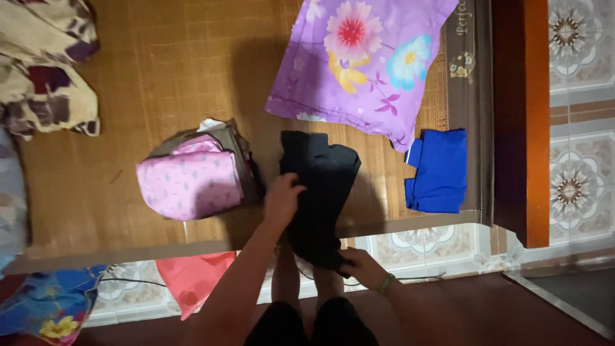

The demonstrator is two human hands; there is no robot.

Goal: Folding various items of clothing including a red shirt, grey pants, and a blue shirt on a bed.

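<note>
Head view: my left hand (282, 200) presses fingers-together onto the black garment (320, 192), which drapes over the mat's near edge, while my right hand (364, 267) pinches its lower hem below that edge. It looks soft, light and floppy, so I'd hold it by hems and corners. A pink folded pile (191, 182) lies just left; a blue garment (439, 170) rests near the right edge.

A brown mat-border label (462, 38) with pale lettering sits beside the pillow.
</note>
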